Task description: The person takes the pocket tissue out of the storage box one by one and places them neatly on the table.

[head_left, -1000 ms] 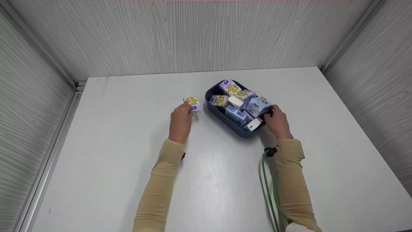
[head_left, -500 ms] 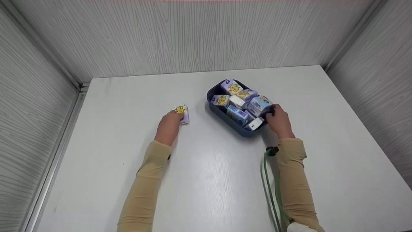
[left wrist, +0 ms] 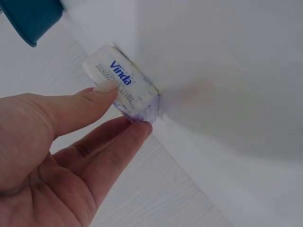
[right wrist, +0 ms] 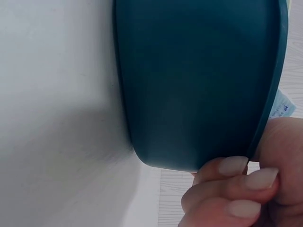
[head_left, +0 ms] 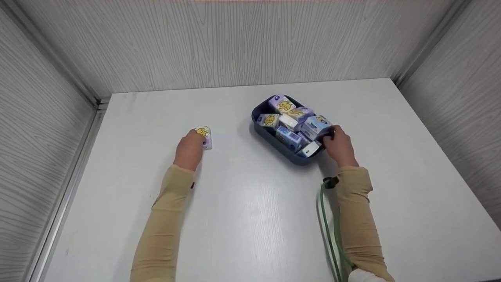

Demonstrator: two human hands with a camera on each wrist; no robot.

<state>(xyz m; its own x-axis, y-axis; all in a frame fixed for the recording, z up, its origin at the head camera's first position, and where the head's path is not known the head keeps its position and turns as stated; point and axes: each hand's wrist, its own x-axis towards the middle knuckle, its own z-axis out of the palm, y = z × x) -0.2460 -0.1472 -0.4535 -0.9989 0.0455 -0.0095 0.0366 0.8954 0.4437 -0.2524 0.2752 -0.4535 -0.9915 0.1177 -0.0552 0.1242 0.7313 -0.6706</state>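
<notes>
My left hand [head_left: 190,148] pinches a small tissue pack [head_left: 205,136] with a yellow figure and purple edge, out on the white table left of centre. The left wrist view shows thumb and fingers [left wrist: 111,139] gripping the pack [left wrist: 124,92], which reads "Vinda", with its end on the table. My right hand [head_left: 339,145] grips the near right rim of a dark blue tray [head_left: 270,140] filled with several tissue packs [head_left: 291,117]. In the right wrist view my fingers [right wrist: 236,182] curl under the tray's rim [right wrist: 199,85].
The white table [head_left: 250,219] sits in a booth of grey wood-grain walls at the back and both sides. A green cable [head_left: 328,227] runs along my right sleeve. A metal rail [head_left: 74,172] borders the table's left side.
My left hand has carried the tissue pack leftwards, away from the tray, and lowered it to the table. The right hand stays on the tray's rim.
</notes>
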